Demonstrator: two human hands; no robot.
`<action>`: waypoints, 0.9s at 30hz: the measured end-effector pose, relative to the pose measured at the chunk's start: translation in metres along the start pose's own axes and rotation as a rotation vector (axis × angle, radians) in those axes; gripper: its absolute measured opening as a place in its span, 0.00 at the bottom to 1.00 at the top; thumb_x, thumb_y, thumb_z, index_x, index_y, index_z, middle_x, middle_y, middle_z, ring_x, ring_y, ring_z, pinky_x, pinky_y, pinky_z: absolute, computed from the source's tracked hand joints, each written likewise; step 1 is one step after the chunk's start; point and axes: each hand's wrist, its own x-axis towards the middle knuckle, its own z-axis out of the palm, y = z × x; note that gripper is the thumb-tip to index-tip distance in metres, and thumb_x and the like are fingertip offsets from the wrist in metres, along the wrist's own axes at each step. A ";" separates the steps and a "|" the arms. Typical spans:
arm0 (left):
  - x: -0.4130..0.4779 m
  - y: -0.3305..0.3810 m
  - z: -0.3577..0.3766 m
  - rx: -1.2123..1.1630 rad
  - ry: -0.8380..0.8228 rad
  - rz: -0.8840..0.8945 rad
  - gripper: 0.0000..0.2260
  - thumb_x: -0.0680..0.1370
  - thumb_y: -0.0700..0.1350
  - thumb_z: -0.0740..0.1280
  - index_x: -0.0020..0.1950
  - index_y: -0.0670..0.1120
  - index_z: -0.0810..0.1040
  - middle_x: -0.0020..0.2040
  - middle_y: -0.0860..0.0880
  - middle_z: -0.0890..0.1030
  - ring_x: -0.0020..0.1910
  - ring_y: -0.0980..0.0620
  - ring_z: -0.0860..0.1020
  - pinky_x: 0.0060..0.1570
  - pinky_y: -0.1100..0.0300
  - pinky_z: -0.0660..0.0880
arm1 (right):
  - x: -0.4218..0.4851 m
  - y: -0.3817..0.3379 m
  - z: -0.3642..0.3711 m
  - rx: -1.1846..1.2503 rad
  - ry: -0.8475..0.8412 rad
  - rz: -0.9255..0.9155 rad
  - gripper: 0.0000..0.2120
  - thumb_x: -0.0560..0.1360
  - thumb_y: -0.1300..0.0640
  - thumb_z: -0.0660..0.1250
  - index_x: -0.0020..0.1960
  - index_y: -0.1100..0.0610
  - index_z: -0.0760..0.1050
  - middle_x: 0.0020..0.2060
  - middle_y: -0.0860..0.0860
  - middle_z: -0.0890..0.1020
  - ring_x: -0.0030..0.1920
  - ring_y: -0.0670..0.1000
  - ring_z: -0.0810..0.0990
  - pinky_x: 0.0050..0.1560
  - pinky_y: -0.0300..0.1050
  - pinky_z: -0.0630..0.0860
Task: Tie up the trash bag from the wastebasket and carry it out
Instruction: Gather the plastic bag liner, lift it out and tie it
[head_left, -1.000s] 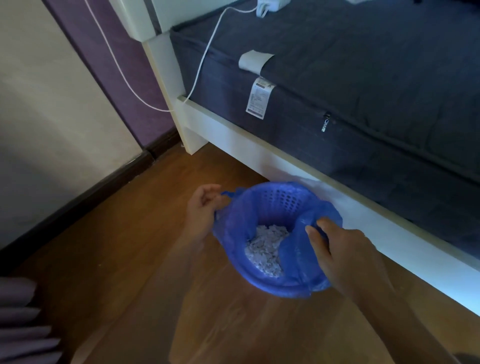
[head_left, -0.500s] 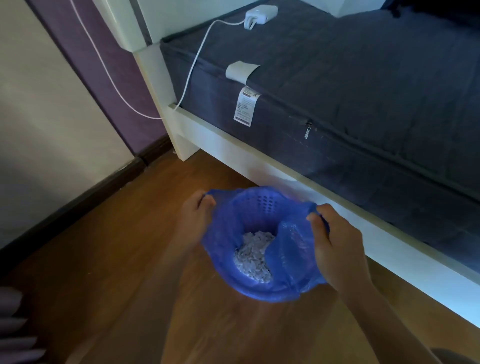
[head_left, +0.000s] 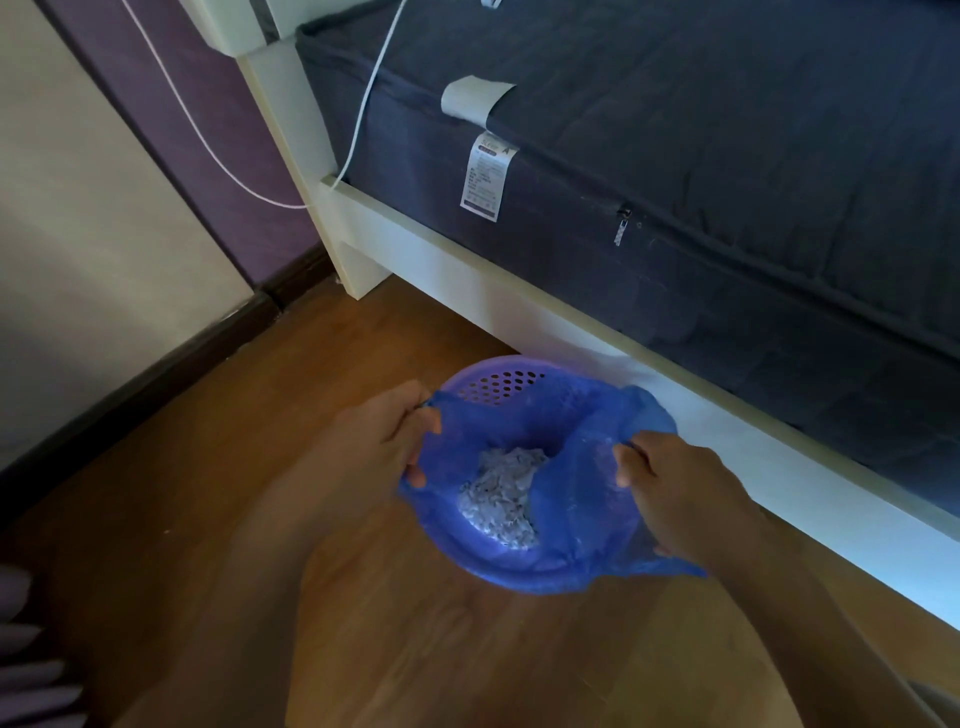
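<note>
Your left hand (head_left: 382, 441) and right hand (head_left: 675, 499) each pinch the blue trash bag (head_left: 576, 499) — fingers closed on opposite edges — above the wastebasket (head_left: 493, 382) on the floor (head_left: 260, 441).

Left hand (head_left: 387, 441) and right hand (head_left: 675, 499) grip opposite edges of a blue trash bag (head_left: 576, 499) inside a wastebasket (head_left: 498, 382) beside a bed (head_left: 727, 156).

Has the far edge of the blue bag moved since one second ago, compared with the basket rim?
Yes. The trash bag edge has come off the far rim of the wastebasket, toward the person; the perforated wall there now shows bare.
</note>
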 end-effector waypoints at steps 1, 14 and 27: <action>-0.002 0.007 0.000 -0.038 -0.013 -0.009 0.11 0.83 0.40 0.57 0.42 0.46 0.74 0.32 0.44 0.77 0.29 0.55 0.77 0.34 0.52 0.75 | 0.000 -0.002 -0.004 0.016 -0.003 0.007 0.15 0.82 0.46 0.52 0.41 0.51 0.67 0.33 0.47 0.73 0.38 0.50 0.77 0.41 0.44 0.73; 0.016 0.046 0.039 -0.785 -0.047 -0.264 0.10 0.83 0.42 0.57 0.48 0.43 0.77 0.32 0.50 0.71 0.32 0.54 0.78 0.34 0.56 0.81 | 0.012 -0.057 -0.015 2.169 -0.304 0.387 0.16 0.83 0.53 0.57 0.39 0.58 0.70 0.23 0.48 0.60 0.19 0.44 0.60 0.16 0.32 0.62; 0.024 0.026 0.010 -0.382 0.321 0.027 0.08 0.80 0.43 0.64 0.47 0.51 0.83 0.50 0.47 0.82 0.51 0.50 0.81 0.49 0.57 0.78 | 0.014 -0.028 -0.035 0.858 0.397 -0.114 0.09 0.73 0.49 0.71 0.52 0.49 0.83 0.60 0.44 0.78 0.59 0.45 0.79 0.49 0.30 0.77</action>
